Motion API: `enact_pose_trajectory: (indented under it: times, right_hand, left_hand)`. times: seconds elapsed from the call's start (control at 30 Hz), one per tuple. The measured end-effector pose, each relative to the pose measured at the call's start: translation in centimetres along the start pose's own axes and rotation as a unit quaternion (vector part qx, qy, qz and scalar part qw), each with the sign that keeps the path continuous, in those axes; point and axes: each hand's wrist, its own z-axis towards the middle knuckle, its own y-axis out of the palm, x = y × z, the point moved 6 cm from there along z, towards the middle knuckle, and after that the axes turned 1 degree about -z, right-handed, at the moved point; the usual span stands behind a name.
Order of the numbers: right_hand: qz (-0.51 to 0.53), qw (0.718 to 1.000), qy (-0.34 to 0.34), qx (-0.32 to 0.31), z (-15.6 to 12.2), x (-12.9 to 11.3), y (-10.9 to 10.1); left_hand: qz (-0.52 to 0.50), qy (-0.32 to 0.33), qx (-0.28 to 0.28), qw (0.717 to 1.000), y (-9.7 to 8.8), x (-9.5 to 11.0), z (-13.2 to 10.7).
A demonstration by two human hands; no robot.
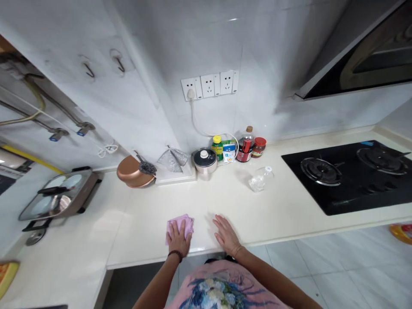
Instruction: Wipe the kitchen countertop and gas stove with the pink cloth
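Note:
My left hand (pixel 179 241) lies flat with fingers spread on a folded pink cloth (pixel 189 222), pressing it to the white countertop (pixel 144 227) near the front edge. A dark bead bracelet circles that wrist. To the right, my right hand (pixel 227 236) is open and empty, its fingers stretched out over the counter close to the edge; whether its palm touches the surface I cannot tell. Farther back to the right is a clear bottle (pixel 258 180) with a white cap, apart from both hands.
Along the wall stand a small pot (pixel 205 163) with a dark lid, a green bottle (pixel 217 148), a dark sauce bottle (pixel 245 150) and a red-lidded jar (pixel 259 147). A copper-coloured pan (pixel 131 170) and electric skillet (pixel 61 195) are left, a black gas hob (pixel 350 176) right.

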Motion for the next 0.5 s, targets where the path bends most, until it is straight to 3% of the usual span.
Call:
enact_pose_trajectory:
  times: [0.1,0.17,0.27,0.4,0.47,0.5]
  right_hand:
    - [0.003,0.999,0.035,-0.008,-1.0,0.2,-0.1]
    - [0.003,0.998,0.057,-0.003,-1.9,0.6,-0.3]
    - [0.004,0.997,0.076,0.012,-2.5,0.7,-0.3]
    - [0.004,0.997,0.077,0.008,-2.1,-0.3,0.5]
    - [-0.005,0.998,0.068,-0.006,-1.5,-1.1,1.1]
    - [-0.014,0.998,0.063,-0.016,-1.2,-1.5,1.5]
  left_hand:
    - [-0.024,-0.046,0.008,0.999,0.1,-2.6,-0.1]
    - [-0.049,-0.074,0.012,0.996,0.6,-2.1,-0.5]
    - [-0.115,-0.075,0.001,0.991,1.8,2.6,-1.1]
    - [-0.277,0.026,-0.06,0.959,2.6,10.9,-1.9]
    - [-0.38,0.08,-0.059,0.92,2.0,12.7,-2.0]
    - [-0.426,0.095,-0.039,0.899,1.6,12.5,-2.0]
